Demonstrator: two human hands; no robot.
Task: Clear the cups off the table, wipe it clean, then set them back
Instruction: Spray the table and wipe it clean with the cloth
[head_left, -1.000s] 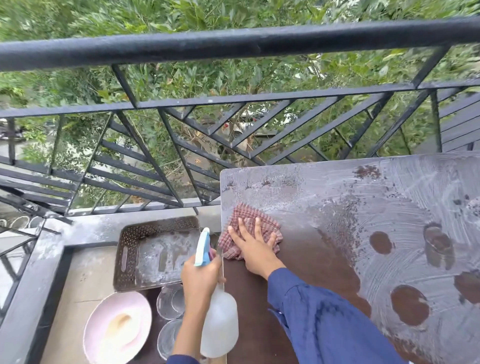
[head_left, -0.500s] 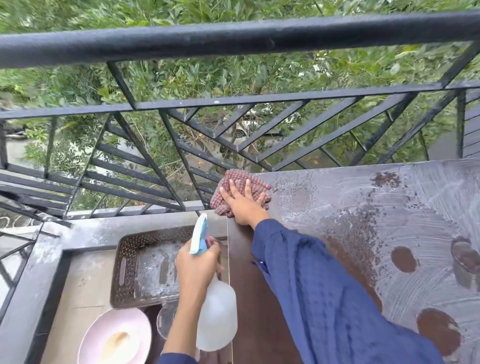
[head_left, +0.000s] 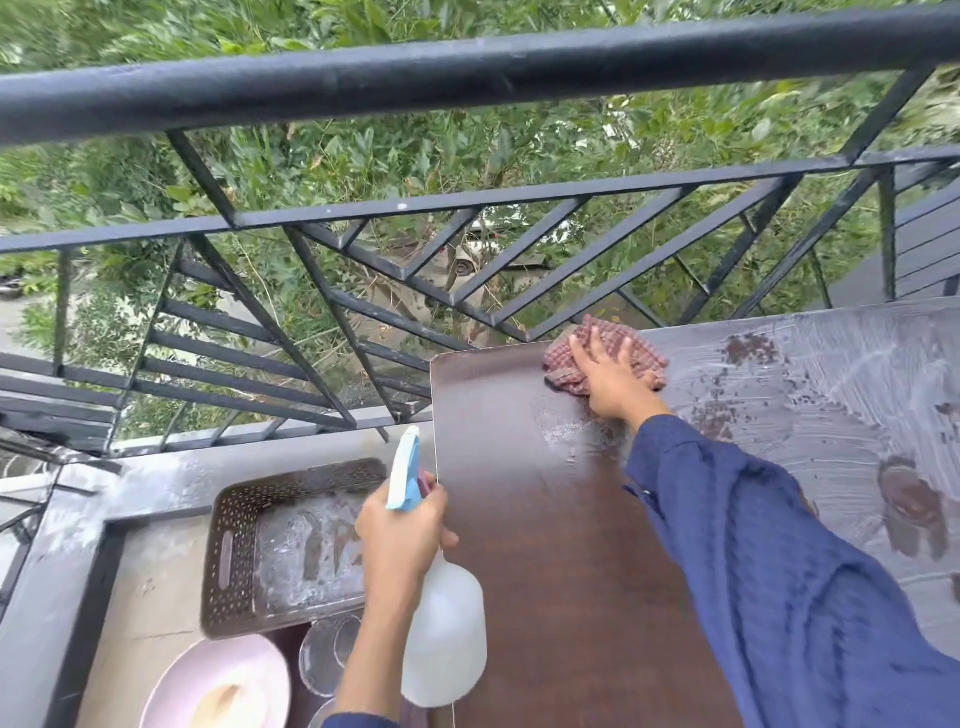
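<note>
My right hand (head_left: 610, 382) presses flat on a red checked cloth (head_left: 636, 345) near the far edge of the dark brown table (head_left: 545, 545). The table's left strip is wiped dark; its right part is coated in whitish soapy film (head_left: 831, 374) with bare round patches. My left hand (head_left: 402, 535) grips a white spray bottle (head_left: 441, 639) with a blue trigger head, held just off the table's left edge. Clear glass cups (head_left: 327, 654) stand on the floor below the bottle, partly hidden by my left arm.
A brown perforated tray (head_left: 234, 545) lies on the floor to the left of the table. A pink plate (head_left: 218, 686) sits at the bottom left. A black metal railing (head_left: 467, 73) runs along the far side, with green foliage beyond.
My right hand has slid the cloth from the table's far left corner rightward along the far edge, leaving a dark wiped strip. My left hand holds the bottle in much the same place.
</note>
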